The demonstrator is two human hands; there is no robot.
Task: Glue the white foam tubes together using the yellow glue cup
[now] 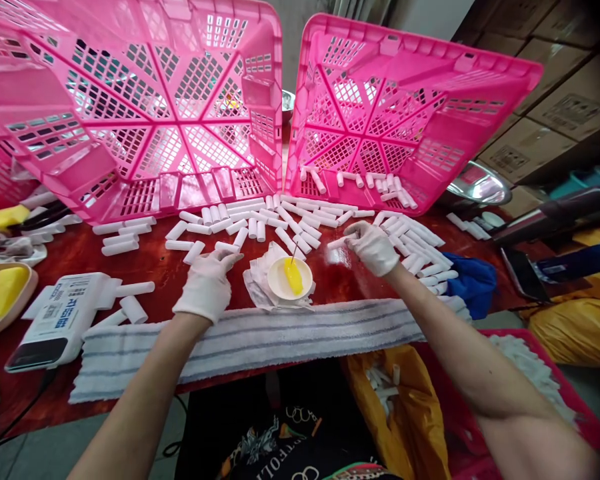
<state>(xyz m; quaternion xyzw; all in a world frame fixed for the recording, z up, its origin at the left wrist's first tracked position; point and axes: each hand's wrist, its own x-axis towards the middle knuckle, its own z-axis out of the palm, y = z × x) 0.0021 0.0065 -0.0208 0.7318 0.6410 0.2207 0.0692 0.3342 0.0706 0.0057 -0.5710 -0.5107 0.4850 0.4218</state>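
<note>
My right hand (373,248), in a white glove, pinches a short white tube (338,243) just above the red table. Also gloved, my left hand (205,285) is palm down at the left, its fingers partly bent beside another white tube (227,247); whether they touch it is unclear. Between the hands, a small pale dish (275,283) with a yellow lump (294,277) sits on crumpled white tissue (254,280). A thin stick (295,250) stands up from the yellow lump. Many more white tubes (257,229) lie loose beyond both hands.
Two pink baskets (180,123) (363,136) rest on their sides at the back. A striped towel (260,337) runs along the front edge. At left are a white device (63,320) and a bowl with yellow sponges (5,293); a blue cloth (473,285) lies right.
</note>
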